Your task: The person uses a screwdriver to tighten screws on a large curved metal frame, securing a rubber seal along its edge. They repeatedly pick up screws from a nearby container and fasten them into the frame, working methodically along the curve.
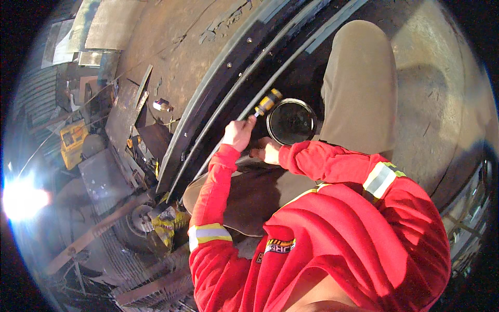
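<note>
My left hand (238, 135) is closed around the lower part of a tool. A yellow-and-black cylinder-shaped end (268, 102) and a short bright metal shank stick out beyond my fingers, toward the upper right. Whether that end is a handle or a working head cannot be told. My right hand (268, 151) is just below and to the right, fingers curled inward; what they hold, if anything, is hidden. Close above my right hand stands an open round can (291, 121) with a metal rim and a dark inside. Long dark metal rails (234, 83) run past my left hand.
My bent knee (361, 83) is right of the can. At far left lie a yellow case-like object (74, 144), metal sheets and scrap. A crumpled yellow bag (165, 226) rests near a wheel (139, 219). Very bright light (23, 200) glares at the left edge.
</note>
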### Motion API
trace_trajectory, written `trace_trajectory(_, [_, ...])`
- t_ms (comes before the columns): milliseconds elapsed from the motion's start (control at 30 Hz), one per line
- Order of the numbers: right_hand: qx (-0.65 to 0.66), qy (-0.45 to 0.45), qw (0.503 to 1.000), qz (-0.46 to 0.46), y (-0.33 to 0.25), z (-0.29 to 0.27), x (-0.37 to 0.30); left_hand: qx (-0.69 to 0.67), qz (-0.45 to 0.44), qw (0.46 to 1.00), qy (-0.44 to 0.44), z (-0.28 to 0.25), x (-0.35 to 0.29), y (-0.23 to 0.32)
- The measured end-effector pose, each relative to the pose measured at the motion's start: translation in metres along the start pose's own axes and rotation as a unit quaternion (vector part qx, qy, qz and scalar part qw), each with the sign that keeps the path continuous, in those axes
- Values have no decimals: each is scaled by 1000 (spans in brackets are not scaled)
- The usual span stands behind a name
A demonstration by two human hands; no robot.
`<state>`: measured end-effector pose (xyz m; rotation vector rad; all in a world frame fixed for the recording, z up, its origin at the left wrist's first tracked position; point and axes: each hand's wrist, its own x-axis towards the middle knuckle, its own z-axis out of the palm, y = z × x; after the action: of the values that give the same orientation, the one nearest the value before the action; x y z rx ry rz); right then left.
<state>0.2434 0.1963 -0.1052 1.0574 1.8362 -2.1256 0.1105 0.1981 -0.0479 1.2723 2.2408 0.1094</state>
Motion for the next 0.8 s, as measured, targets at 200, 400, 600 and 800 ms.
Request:
trace_trajectory(200, [48,19,998,22,2,6,2,-10,-12,995,95,-18,23,-33])
trace_trajectory(400, [-70,44,997,-9,-4,-1,-4,11,-14,997,77,7,5,-26])
trace_trajectory(600, [-180,165,938,-245,-41,-49,-7,-2,-16,983,183,2,17,-31])
trace_trajectory(800, [-359,290,874,-152,-141,-163,45,-57,-25,987,149,6,19,-28])
